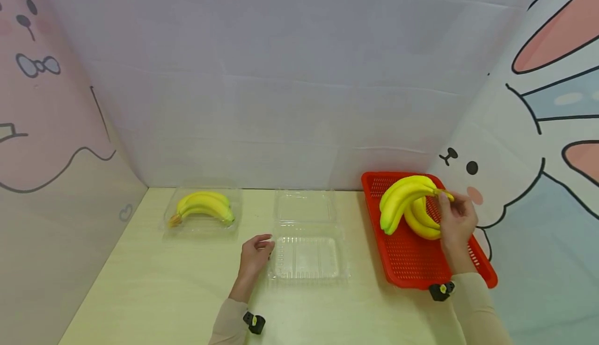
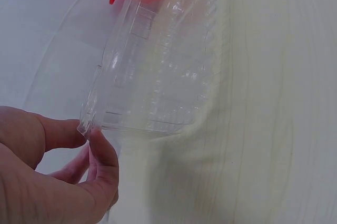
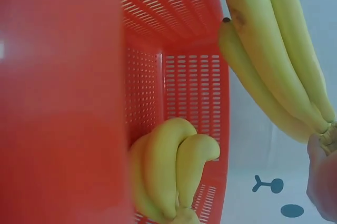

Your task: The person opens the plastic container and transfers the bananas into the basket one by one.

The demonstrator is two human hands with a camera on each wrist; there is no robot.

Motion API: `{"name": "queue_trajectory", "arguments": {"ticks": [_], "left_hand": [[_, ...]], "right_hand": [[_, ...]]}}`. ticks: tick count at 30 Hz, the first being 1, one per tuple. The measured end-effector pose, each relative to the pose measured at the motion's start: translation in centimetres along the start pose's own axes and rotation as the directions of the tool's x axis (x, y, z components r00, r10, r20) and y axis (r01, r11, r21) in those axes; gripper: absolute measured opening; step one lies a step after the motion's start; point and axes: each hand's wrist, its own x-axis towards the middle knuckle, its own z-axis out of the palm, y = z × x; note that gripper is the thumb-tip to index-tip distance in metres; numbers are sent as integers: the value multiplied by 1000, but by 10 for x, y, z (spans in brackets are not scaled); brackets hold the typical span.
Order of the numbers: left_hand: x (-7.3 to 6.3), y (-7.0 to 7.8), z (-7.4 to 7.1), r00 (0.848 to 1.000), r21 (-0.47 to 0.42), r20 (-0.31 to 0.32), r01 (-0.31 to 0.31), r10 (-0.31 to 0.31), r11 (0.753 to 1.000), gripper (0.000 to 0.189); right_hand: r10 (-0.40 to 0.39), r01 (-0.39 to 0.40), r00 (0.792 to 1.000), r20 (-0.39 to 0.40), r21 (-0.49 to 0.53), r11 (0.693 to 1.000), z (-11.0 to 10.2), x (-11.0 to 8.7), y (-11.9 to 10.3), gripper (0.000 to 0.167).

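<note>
My right hand pinches a bunch of bananas by its stem, up above the red basket. In the right wrist view these bananas hang outside the basket's rim, green at the far tips. Another bunch of bananas lies inside the basket, partly covered by the held one in the head view. At the table's middle, my left hand pinches the left edge of a clear plastic clamshell box between thumb and fingertips. The box is unfolded, its lid lying toward the back wall.
A second clear plastic box stands at the back left of the table, with a bunch of bananas in it. White cloth hangs behind the table, and printed cartoon sheets flank both sides. The basket stands close to the right one.
</note>
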Motion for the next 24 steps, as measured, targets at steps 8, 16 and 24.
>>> {"name": "queue_trajectory", "arguments": {"ticks": [8, 16, 24], "left_hand": [[0, 1, 0, 1000, -4, 4, -1, 1, 1000, 26], [-1, 1, 0, 1000, -5, -1, 3, -3, 1000, 26], [0, 1, 0, 1000, -10, 3, -5, 5, 1000, 26]], "right_hand": [[13, -12, 1000, 4, -177, 984, -5, 0, 3, 20], [70, -37, 994, 88, -328, 944, -7, -1, 4, 24], [93, 12, 978, 185, -498, 867, 2, 4, -2, 33]]}}
